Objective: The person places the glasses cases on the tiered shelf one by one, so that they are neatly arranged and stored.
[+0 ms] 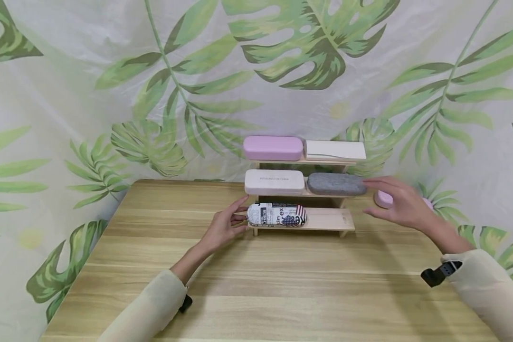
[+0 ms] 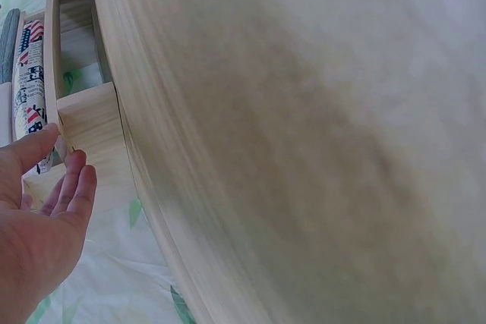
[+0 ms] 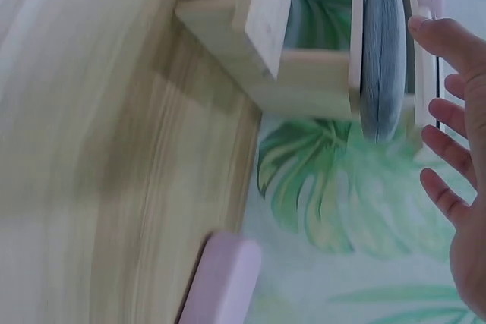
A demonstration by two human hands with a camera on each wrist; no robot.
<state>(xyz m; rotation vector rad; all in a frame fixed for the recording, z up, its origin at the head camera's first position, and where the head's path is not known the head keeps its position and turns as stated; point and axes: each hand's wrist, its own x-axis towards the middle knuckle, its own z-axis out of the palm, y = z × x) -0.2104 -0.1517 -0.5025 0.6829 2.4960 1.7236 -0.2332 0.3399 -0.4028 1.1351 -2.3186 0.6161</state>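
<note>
A wooden three-step rack stands on the table. On its bottom step, at the left, lies a newspaper-print glasses case. My left hand is at that case's left end, its fingers parted; in the left wrist view the thumb and fingertips are right at the step's end. The middle step bears a white glasses case and a grey fabric one. My right hand is beside the grey case's right end, an outstretched fingertip overlapping it in the head view, the other fingers spread.
On the top step sit a pink case and a white case. Another pink case lies on the table right of the rack, partly behind my right hand. A leaf-print curtain hangs behind the wooden table.
</note>
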